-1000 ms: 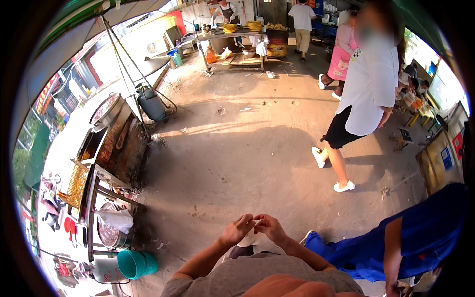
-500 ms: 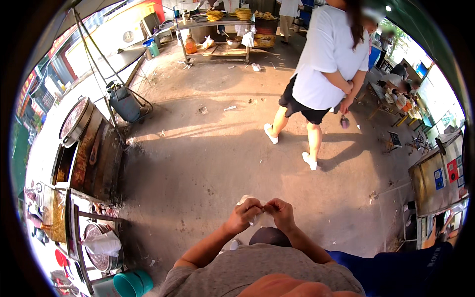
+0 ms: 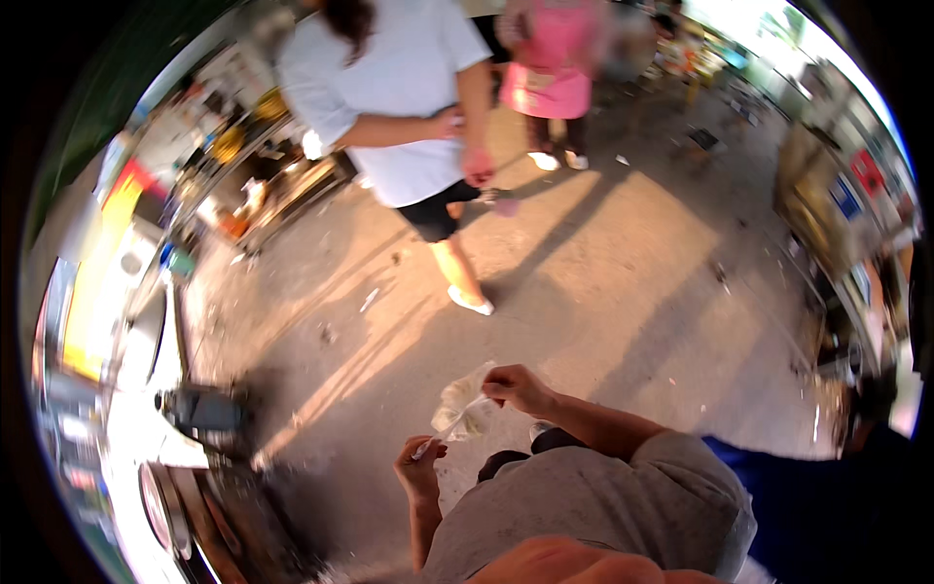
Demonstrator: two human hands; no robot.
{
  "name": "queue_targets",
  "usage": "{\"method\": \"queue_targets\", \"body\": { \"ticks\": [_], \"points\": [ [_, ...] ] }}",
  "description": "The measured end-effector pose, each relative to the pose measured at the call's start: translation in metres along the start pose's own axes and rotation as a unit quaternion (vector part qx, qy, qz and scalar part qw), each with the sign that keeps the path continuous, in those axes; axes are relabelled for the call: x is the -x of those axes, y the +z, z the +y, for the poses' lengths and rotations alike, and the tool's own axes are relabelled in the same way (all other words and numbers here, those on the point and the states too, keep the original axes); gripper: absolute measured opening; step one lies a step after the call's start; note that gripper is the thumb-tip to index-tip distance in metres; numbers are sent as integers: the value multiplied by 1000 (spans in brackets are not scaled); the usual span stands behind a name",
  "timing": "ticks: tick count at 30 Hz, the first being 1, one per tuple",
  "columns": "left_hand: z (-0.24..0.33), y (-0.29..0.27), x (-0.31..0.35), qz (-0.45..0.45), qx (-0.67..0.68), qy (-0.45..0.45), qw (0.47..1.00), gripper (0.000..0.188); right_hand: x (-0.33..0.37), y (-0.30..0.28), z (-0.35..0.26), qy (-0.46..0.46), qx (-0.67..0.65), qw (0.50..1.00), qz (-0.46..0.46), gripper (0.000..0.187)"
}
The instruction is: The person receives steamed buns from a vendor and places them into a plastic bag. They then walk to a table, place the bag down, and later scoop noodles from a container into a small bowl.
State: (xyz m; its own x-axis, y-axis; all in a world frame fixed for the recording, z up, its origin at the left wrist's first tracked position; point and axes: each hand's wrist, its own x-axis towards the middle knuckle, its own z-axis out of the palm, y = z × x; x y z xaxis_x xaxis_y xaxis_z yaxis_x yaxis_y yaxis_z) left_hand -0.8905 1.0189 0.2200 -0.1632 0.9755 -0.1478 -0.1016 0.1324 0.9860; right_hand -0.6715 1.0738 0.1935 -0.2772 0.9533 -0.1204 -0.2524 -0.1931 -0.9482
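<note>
A pale translucent bag point(image 3: 472, 417) is taken up at two ends and spans the gap between the hands; whether its mouth is tied, and thus what remains, cannot be told. The left hand point(image 3: 418, 472), fingers curled, pinches a narrow white end; the right hand point(image 3: 520, 389), nearly closed, grasps the side opposite.

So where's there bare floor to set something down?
The widest free patch is floor bounded by the right hand, pink apron and tan panel. Another lies between the bag and dark canister. It looks crowded around the upper-left worktable, loaded with blurred things, and along the far right edge.
</note>
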Motion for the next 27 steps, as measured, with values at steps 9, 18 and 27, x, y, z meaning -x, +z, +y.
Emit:
{"method": "queue_targets", "body": {
  "ticks": [9,18,27],
  "points": [
    [-43,66,-162,-383,82,-121,912,21,10,-34,19,93,-248,961,83,28],
    [-77,176,-162,-760,-166,-81,623,33,130,33,69,-146,-245,767,575,23],
    [-89,239,43,-705,32,-573,417,42,294,116,146,-289,-377,562,677,25]
  ]
}}
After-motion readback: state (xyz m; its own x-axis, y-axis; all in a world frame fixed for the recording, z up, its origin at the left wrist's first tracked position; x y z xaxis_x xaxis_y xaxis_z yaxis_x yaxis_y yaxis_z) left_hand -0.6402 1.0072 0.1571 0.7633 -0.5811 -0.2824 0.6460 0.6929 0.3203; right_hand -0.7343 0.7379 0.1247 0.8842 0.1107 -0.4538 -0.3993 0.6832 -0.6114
